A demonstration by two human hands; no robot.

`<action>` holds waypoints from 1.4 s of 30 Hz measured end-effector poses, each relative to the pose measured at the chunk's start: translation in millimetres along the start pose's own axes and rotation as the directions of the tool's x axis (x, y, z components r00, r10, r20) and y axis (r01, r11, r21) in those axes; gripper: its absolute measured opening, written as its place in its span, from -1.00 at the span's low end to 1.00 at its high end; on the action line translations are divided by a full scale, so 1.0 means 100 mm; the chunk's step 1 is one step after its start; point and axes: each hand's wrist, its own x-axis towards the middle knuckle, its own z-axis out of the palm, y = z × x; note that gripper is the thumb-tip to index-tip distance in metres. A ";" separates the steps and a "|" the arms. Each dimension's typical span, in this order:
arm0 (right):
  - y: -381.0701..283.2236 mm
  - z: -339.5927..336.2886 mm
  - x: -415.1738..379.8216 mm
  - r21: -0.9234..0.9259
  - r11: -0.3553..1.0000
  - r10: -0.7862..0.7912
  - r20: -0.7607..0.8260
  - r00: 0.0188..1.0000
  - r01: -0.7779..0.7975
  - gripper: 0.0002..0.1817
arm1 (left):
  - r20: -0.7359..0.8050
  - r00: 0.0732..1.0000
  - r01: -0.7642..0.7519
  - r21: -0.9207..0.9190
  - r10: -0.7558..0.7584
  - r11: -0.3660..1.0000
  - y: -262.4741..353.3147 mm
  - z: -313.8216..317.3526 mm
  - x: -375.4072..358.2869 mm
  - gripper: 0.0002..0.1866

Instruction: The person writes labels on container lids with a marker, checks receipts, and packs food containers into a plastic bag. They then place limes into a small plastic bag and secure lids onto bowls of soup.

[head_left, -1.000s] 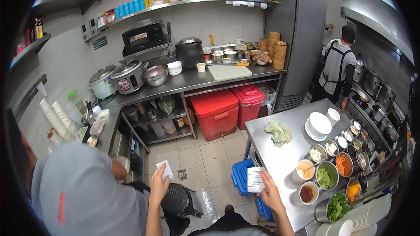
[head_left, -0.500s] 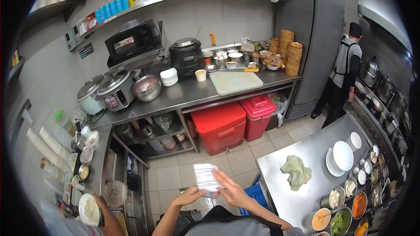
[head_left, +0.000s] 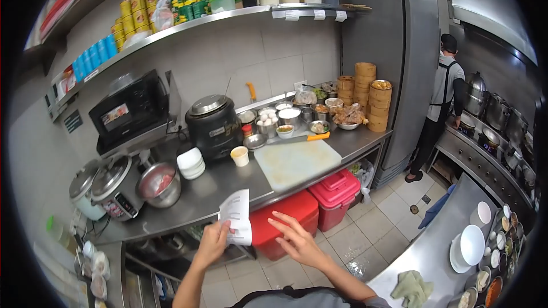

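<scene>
A printed paper slip (head_left: pixel 238 217) is pinched at its lower left edge by my left hand (head_left: pixel 213 243), its free part bending upward. Its print is too small to read. Just right of the slip, my right hand (head_left: pixel 298 242) is raised with its fingers apart, holding nothing. Beyond both hands runs the steel counter (head_left: pixel 222 185), where a white cutting board (head_left: pixel 297 162) lies with an orange-handled knife (head_left: pixel 311 137) along its far edge. A small tub (head_left: pixel 240 156) stands left of the board.
Red bins (head_left: pixel 285 223) stand under the counter. To the right, a steel table (head_left: pixel 399 268) carries a green cloth (head_left: pixel 412 290) and stacked white bowls (head_left: pixel 469 246). A co-worker (head_left: pixel 447 91) stands at the stove (head_left: pixel 479 151). Bamboo steamers (head_left: pixel 365 88) are stacked beside the fridge (head_left: pixel 379 28).
My view has moved closer to the counter. My right hand has come off the slip, which stays in my left hand. The person at lower left is out of view.
</scene>
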 end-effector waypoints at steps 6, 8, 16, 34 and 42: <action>0.77 -0.46 0.68 -0.141 0.978 0.173 0.131 0.976 -0.155 -0.67 | 0.298 0.936 -0.101 -0.282 0.187 0.954 -0.15 -0.05 1.94 -0.63; 0.95 -0.68 0.91 -0.185 0.976 0.143 0.140 0.980 -0.116 -0.70 | 0.352 0.906 -0.124 -0.308 0.234 0.943 -0.18 0.01 2.60 -0.63; 2.09 -1.96 2.66 0.191 0.974 0.099 0.143 0.985 -0.126 -0.65 | 0.280 0.933 -0.092 -0.420 0.225 0.903 0.07 0.54 5.03 -0.63; 4.25 -4.00 7.58 0.665 0.747 0.180 -0.163 0.970 -0.027 -0.69 | 0.197 0.979 0.096 -0.672 0.053 0.735 0.80 0.85 8.77 -0.74; 4.69 -4.54 7.76 0.716 0.680 0.061 -0.269 0.961 0.157 -0.72 | 0.139 0.982 0.044 -0.830 0.130 0.557 1.05 0.83 9.19 -0.79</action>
